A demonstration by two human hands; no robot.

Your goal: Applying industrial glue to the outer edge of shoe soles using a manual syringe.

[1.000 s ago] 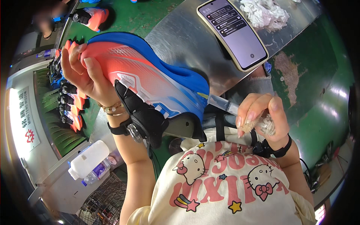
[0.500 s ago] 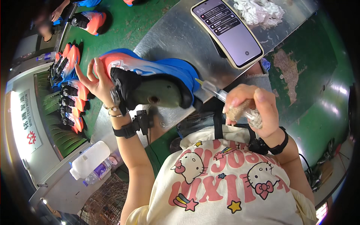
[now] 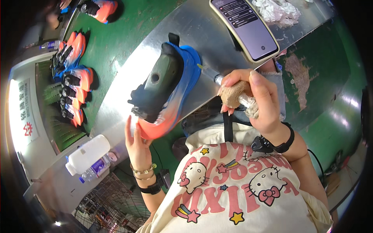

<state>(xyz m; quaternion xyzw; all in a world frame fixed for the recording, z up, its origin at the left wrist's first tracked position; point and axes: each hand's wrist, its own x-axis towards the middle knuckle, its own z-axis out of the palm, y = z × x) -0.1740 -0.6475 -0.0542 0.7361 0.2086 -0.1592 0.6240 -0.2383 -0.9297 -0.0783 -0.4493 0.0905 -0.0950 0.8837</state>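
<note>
A blue-and-coral shoe [image 3: 185, 73] stands on the metal table with a dark green shoe last [image 3: 165, 75] inside it. Its coral toe points toward me at the table's near edge. My left hand [image 3: 140, 149] has its fingers against the toe; part of the grip is hidden beneath it. My right hand [image 3: 262, 99] is closed round a clear syringe [image 3: 211, 73] with a yellowish tip, which points at the shoe's blue side. In the same hand is a tan rounded piece [image 3: 234, 95] with a whitish wrapped end; its exact kind is unclear.
A phone [image 3: 252, 37] and crumpled white tissue [image 3: 278, 13] lie at the far right. More coral-and-blue shoes [image 3: 79, 79] line the left side, and one shoe [image 3: 103, 9] sits farther back. A white bottle [image 3: 88, 153] and a clear plastic bottle [image 3: 97, 169] stand at the lower left.
The shoe has turned, its toe swinging from the left round toward me. My left hand has moved down to the toe, from spread fingers beside it. My right hand has shifted slightly left and up.
</note>
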